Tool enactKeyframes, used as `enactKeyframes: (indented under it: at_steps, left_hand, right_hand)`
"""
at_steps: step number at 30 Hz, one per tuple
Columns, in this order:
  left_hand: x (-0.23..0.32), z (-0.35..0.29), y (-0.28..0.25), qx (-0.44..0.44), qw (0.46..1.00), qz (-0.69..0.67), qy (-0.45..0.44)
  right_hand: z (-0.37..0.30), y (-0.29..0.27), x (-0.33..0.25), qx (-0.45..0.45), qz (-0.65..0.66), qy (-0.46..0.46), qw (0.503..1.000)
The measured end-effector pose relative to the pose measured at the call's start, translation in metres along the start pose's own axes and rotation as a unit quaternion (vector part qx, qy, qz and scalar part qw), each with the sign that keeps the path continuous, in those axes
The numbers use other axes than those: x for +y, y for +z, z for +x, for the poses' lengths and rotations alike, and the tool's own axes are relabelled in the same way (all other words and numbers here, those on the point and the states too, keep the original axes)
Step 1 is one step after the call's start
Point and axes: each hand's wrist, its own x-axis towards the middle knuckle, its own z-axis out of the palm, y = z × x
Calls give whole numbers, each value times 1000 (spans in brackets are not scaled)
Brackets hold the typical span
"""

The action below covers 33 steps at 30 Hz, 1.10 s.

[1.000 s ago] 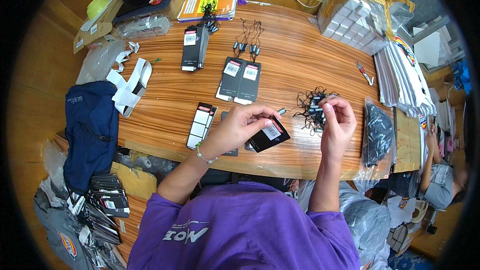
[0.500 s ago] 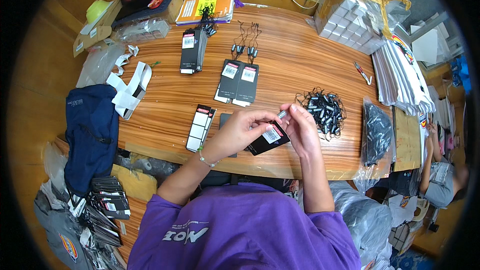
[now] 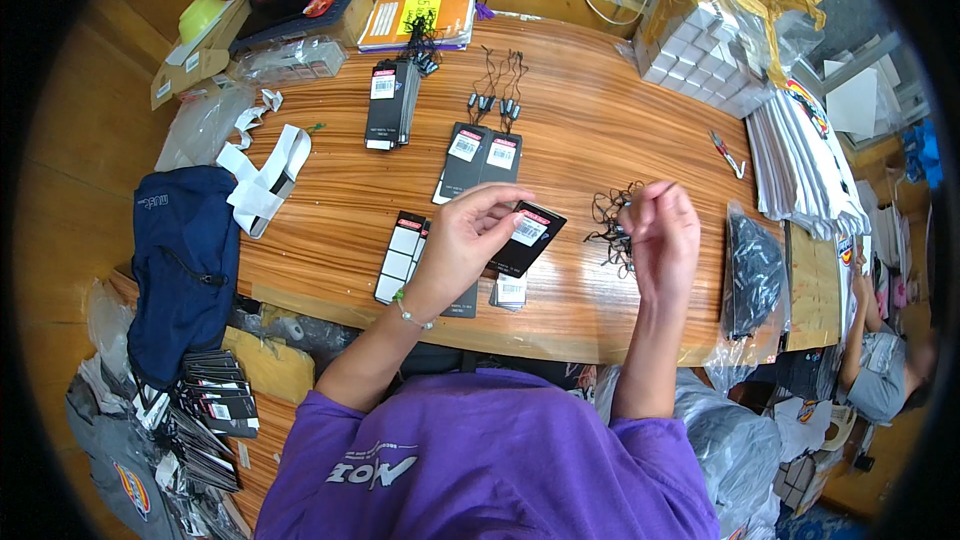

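In the head view, the two hands stood well apart above the wooden table (image 3: 585,105). The left hand (image 3: 468,233) was clamped on a black tag (image 3: 527,243), its thumb over the near face at the upper left edge and its fingers bent across the top. The tag lay to the right of that hand, in the gap between the two, and much closer to the left one. Its long axis ran aslant, from the lower left up toward the upper right, with the pale label facing the camera.

The right hand (image 3: 663,240) was raised over the right part of the table, its fingertips drawn together; whether a cord was pinched between them I could not tell. It was the nearer hand to the pile of black cords (image 3: 610,225), which showed just to its left and was partly hidden behind it. So the pile lay to the right of the held tag, with bare wood between them.

Below the tag was a small stack of white-labelled cards (image 3: 510,291). Beyond the left hand lay a pair of grey tags (image 3: 463,175), side by side, their long axes pointing away from the person, their cords stretched toward the far edge
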Motion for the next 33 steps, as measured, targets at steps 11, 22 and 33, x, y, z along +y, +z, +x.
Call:
enactKeyframes:
  at_steps: [11, 22, 33]
  left_hand:
    - [7, -1, 4, 32, 999, 15, 3]
    - [15, -3, 7, 48, 998, 38, 23]
    - [15, -5, 10, 4, 970, 194, 145]
  right_hand:
    - [-19, 49, 24, -58, -513, -60, 854]
    - [-15, 53, 35, -30, -546, -76, 834]
    - [-19, 37, 53, 19, -154, 120, 981]
